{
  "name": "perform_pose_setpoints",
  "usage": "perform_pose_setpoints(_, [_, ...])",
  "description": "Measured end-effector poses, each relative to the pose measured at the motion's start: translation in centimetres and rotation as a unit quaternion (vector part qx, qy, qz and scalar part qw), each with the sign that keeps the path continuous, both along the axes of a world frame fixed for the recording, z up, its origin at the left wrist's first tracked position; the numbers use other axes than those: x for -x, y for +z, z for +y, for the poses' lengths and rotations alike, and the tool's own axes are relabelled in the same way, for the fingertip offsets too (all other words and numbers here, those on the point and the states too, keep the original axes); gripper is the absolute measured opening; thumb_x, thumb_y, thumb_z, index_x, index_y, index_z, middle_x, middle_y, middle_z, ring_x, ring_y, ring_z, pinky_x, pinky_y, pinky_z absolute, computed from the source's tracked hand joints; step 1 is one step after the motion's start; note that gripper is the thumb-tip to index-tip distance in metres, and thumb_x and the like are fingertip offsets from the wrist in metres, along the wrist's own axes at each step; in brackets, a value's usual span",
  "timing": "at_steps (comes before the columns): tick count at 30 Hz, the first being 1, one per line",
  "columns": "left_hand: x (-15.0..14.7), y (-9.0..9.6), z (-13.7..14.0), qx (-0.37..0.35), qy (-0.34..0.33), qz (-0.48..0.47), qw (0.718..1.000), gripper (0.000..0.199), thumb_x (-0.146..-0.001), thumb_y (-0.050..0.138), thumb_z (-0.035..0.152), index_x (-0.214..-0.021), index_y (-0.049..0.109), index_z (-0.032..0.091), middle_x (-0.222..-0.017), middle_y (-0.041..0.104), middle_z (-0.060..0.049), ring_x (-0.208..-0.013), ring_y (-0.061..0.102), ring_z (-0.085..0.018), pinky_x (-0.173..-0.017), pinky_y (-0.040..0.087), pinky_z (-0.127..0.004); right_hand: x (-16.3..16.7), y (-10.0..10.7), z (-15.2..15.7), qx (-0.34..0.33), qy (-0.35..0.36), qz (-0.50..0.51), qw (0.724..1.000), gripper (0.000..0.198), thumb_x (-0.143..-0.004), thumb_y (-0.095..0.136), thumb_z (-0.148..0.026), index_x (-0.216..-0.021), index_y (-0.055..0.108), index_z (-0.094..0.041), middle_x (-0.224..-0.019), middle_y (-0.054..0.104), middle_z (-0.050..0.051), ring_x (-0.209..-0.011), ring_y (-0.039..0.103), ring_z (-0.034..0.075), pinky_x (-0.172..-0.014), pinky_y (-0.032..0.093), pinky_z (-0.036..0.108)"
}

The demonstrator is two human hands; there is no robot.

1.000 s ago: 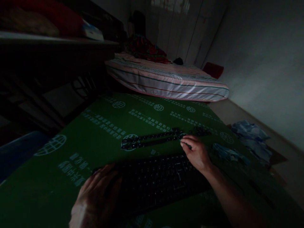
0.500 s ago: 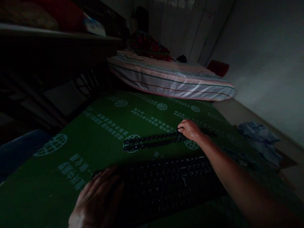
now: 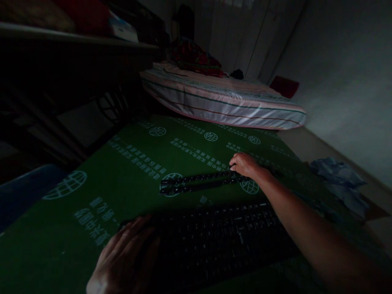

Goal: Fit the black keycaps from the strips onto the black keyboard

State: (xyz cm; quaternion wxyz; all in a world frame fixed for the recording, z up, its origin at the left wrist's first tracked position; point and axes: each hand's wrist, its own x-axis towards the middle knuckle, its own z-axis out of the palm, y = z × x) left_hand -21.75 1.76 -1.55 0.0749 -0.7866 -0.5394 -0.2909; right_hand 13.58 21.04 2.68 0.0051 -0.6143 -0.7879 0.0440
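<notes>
A black keyboard (image 3: 220,241) lies on a green printed board (image 3: 128,163). Over its left end rests my left hand (image 3: 125,253), fingers bent around the edge and holding it; the thumb side is in deep shadow. Beyond the keyboard, small black keycaps (image 3: 196,178) are laid out in two long rows. At the right end of the far row, my right hand (image 3: 243,164) is closed in a pinch on a small dark piece that looks like a keycap, low over the board. My right forearm crosses the keyboard's right end and hides part of it.
A bed with a striped mattress (image 3: 220,100) stands past the board's far edge. On the left are a dark table (image 3: 92,43) and a blue thing (image 3: 30,192). Crumpled pale blue cloth (image 3: 337,179) lies on the floor at right, near the white wall (image 3: 352,73).
The view has shifted very slightly. My right hand stays at the end of the far keycap row with its fingers pinched, and my left hand remains on the keyboard.
</notes>
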Motion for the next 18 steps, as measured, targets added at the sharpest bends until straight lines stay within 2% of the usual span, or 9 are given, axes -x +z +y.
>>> perform_pose_setpoints(7, [0.9,-0.4,0.0,0.041,-0.014,0.012,0.999,0.04,-0.087,0.043,0.047,-0.114,0.06,0.024,-0.126,0.061,-0.008,-0.112,0.058,-0.032,-0.093,0.049,-0.05,0.0,0.0,0.4,0.008,0.013,0.006,1.0,0.009,-0.075,0.068,-0.019,-0.081,0.075,-0.022,-0.093,0.072,0.004,-0.09,0.064,0.018,-0.078,0.045,0.026])
perform_pose_setpoints(10, [0.9,-0.5,0.0,0.032,0.001,0.009,0.999,0.039,-0.086,0.043,0.047,-0.114,0.06,0.025,-0.124,0.062,-0.008,-0.112,0.058,-0.032,-0.093,0.049,-0.051,-0.1,-0.3,0.6,0.007,0.018,0.015,1.0,0.007,-0.073,0.071,-0.018,-0.078,0.074,-0.021,-0.091,0.072,0.004,-0.088,0.064,0.018,-0.077,0.044,0.026])
perform_pose_setpoints(15, [0.1,0.2,0.0,0.018,-0.006,0.005,1.0,0.039,-0.088,0.038,0.046,-0.112,0.06,0.024,-0.122,0.062,-0.009,-0.11,0.059,-0.031,-0.092,0.05,-0.05,-0.2,-0.6,0.9,0.0,0.012,0.042,0.999,0.007,-0.07,0.072,-0.017,-0.077,0.073,-0.02,-0.09,0.07,0.002,-0.085,0.063,0.017,-0.075,0.044,0.025])
perform_pose_setpoints(18, [-0.1,0.7,-0.1,0.019,0.0,-0.009,1.0,0.039,-0.087,0.038,0.047,-0.109,0.06,0.024,-0.121,0.062,-0.009,-0.111,0.058,-0.031,-0.093,0.049,-0.05,-0.1,0.0,0.6,-0.013,0.003,0.068,0.998,0.009,-0.069,0.073,-0.017,-0.078,0.072,-0.019,-0.09,0.07,0.002,-0.084,0.063,0.016,-0.075,0.045,0.025])
